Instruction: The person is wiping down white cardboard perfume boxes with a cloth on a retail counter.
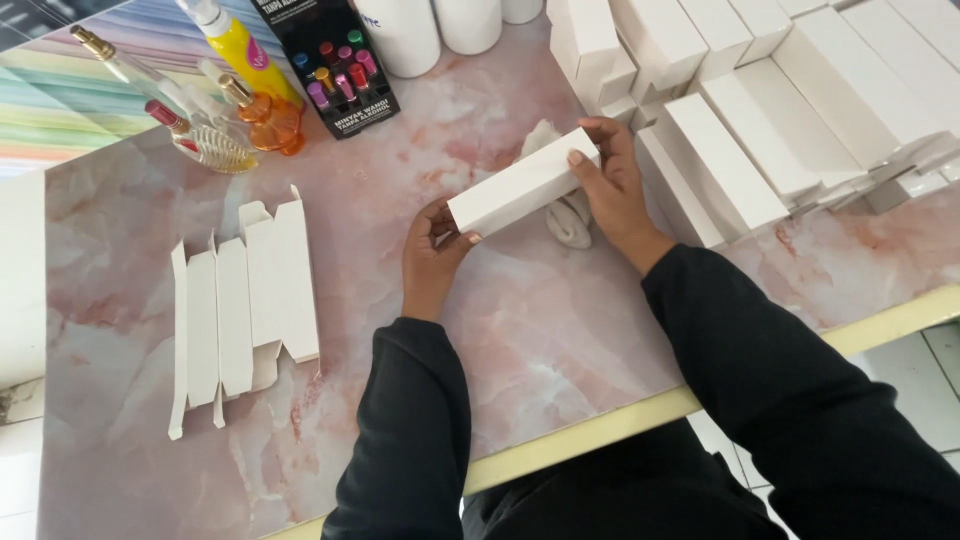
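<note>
Pink marbled tabletop (540, 330), pale-edged, is running out of frame on both sides. Left hand (432, 258) and right hand (610, 185) are pinching opposite ends of a long white box (522, 182), fingers clamped on it, just above the table. White cloth (570, 215) is lying half hidden behind the box. Flat box blanks (245, 300) are lying well left of the box; stacked white boxes (760, 100) right of it are being cropped.

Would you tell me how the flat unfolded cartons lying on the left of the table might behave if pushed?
The flat cartons look like thin white card, so probably light and bendy. Overlapping loosely on the smooth marble-patterned table, they would likely slide and fan apart. Their open flaps may snag.
</note>
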